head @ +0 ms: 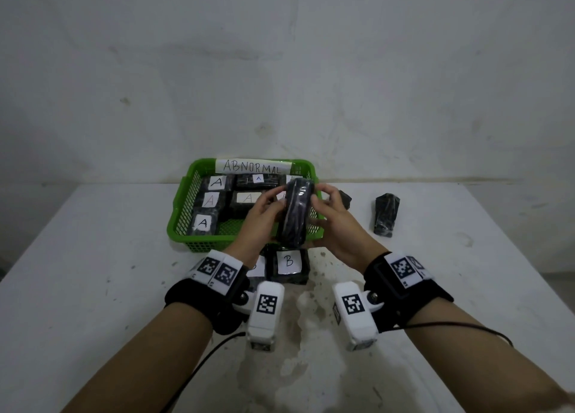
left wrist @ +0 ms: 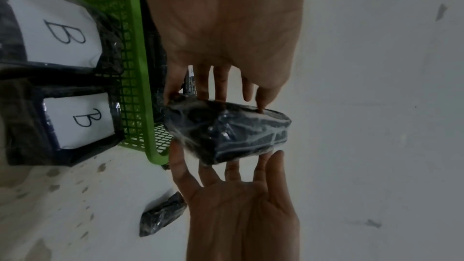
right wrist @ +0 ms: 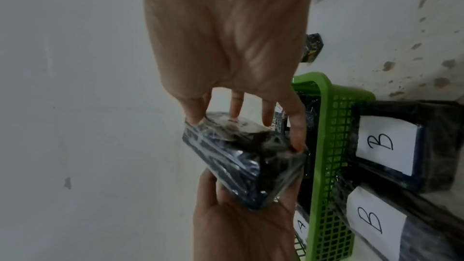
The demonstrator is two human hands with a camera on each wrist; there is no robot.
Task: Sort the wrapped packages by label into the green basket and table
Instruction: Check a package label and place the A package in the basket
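Note:
Both hands hold one dark plastic-wrapped package [head: 295, 213] [left wrist: 226, 132] [right wrist: 246, 158] upright in the air over the front right corner of the green basket [head: 174, 223]. My left hand [head: 273, 204] grips its left side and my right hand [head: 320, 201] grips its right side. No readable label shows on it; a pale patch under the right fingertips [right wrist: 195, 120] cannot be read. The basket carries an "ABNORMAL" sign [head: 253, 165] and holds several packages marked A [head: 203, 223]. Two packages marked B [head: 289, 265] [left wrist: 77, 124] [right wrist: 381, 142] lie on the table in front of the basket.
Two more dark packages lie on the white table to the right of the basket, one close [head: 345, 199] and one farther out [head: 385, 215]. A grey wall stands behind the table. The basket's rim [left wrist: 140, 66] [right wrist: 319, 146] is just below the hands.

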